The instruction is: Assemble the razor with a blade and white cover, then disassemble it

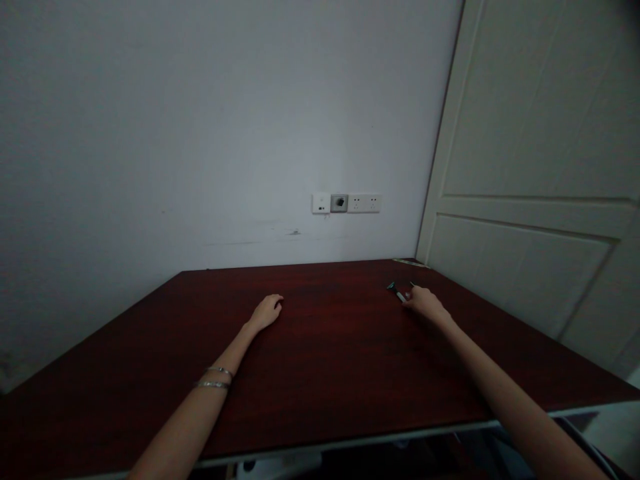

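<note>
My right hand [424, 302] is at the right side of the dark red tabletop [330, 347], its fingers closed around the handle end of a small razor [398, 293]. The razor's teal-and-dark head points to the far left, away from my fingers. A thin light tip shows just beyond my knuckles; what it belongs to is hidden by the hand. My left hand [267, 312] rests palm down on the left-middle of the table. Its fingers are loosely bent with the thumb apart, and I see nothing in it.
A white wall with a row of sockets [364, 203] and a grey switch plate [339, 203] stands behind the table. On the right is a pale panelled door [525, 260]. A light strip [411, 263] lies at the far right corner. Dim items sit below the front edge.
</note>
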`<state>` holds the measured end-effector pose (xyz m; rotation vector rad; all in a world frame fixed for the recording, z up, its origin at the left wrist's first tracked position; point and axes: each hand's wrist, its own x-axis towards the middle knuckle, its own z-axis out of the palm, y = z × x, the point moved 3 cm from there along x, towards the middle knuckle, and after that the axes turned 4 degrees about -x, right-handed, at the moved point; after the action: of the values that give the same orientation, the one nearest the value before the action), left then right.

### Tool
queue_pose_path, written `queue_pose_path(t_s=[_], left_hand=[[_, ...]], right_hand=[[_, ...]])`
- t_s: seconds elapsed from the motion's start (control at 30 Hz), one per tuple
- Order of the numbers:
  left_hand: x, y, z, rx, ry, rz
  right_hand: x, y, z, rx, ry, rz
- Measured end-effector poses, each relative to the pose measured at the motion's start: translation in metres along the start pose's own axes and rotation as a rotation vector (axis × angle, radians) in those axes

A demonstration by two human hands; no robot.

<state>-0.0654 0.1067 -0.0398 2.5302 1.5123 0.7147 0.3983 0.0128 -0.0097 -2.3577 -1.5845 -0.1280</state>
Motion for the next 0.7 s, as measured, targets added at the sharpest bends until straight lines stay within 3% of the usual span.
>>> queue_pose_path(t_s=[0.2,0.4,0.5,0.7], left_hand=[[0.0,-0.001,0.001,-0.004,0.011,-0.013],[-0.001,0.013,-0.012,-0.092,0.104,-0.012],[0.002,0.032,-0.023,-0.199,0.219,0.021],[0.024,0.095,-0.028,-0.498,0.105,0.098]], right_hand=[[0.0,-0.004,0.0,-0.086,-0.064,0.012],[0.005,-0.008,-0.003,0.124,-0.074,-0.008],[0.004,-0.029,-0.012,0.277,-0.04,-0.062],[-0.013,-0.109,-0.048,0.511,0.117,-0.142]])
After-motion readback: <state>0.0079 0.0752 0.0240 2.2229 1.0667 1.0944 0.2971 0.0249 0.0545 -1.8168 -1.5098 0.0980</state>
